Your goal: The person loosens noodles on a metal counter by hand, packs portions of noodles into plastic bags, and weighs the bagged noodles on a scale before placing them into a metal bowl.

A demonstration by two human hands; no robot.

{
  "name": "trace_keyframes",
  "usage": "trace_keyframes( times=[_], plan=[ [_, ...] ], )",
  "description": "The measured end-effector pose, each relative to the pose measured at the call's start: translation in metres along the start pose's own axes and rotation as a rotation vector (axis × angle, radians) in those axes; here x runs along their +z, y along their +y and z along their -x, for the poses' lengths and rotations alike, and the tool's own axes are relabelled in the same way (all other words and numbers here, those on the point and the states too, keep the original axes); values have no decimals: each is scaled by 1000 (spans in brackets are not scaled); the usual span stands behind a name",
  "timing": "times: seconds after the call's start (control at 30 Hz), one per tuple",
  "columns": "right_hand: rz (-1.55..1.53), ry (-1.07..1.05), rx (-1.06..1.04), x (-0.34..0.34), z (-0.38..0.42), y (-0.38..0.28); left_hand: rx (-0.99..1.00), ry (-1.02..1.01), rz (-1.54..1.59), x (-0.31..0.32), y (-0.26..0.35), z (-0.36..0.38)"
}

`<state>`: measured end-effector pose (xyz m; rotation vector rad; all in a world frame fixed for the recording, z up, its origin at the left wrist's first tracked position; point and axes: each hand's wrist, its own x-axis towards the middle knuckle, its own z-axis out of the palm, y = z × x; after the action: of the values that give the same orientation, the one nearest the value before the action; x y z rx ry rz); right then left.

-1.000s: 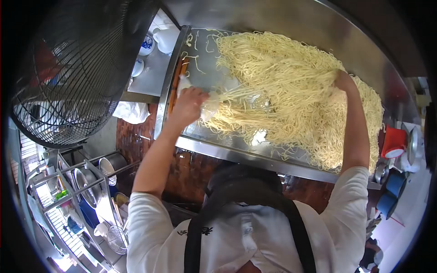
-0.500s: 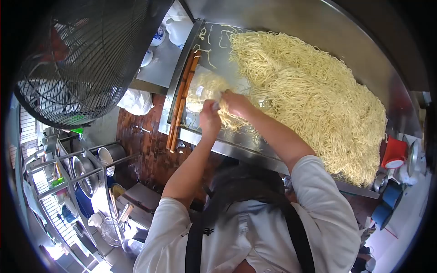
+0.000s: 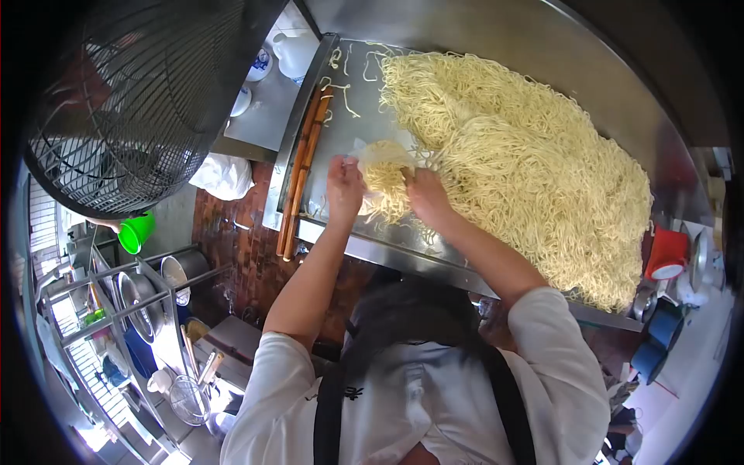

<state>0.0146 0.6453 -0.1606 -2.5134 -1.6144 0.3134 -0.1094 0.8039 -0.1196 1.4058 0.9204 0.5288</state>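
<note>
A clear plastic bag [image 3: 385, 155] of pale yellow noodles is between my hands, low over the metal tray [image 3: 364, 85]. My left hand [image 3: 345, 187] is closed on the bag's left side. On the right side of the bag, my right hand [image 3: 426, 194] grips its edge, with the fingertips partly hidden against the plastic and noodles. Loose strands show at the bag's lower end. A large heap of noodles [image 3: 527, 170] covers the tray's right part, just beyond my right hand.
Two wooden poles [image 3: 304, 174] lie along the tray's left edge, with stray noodle strands nearby. A large fan [image 3: 139, 108] looms at upper left. Below it, another person's hand [image 3: 107, 223] is at a green bucket [image 3: 136, 232]. A red container [image 3: 668, 252] stands at far right.
The noodle bag has gone from lying left of my hands to being bunched between them. My hands have moved apart. The green bucket has come further into view.
</note>
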Motion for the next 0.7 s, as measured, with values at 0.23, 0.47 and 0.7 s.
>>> trace_keyframes(
  times=[0.23,0.47,0.7],
  plan=[
    [-1166,-62,-300,-78,-52,-10,675,-265,-377,53,74,67],
    [-611,-23,-153,-72,1,-6,152,-183,47,10,62,32],
    [-90,114,167,5,37,14,-76,-31,269,13,72,20]
  ],
)
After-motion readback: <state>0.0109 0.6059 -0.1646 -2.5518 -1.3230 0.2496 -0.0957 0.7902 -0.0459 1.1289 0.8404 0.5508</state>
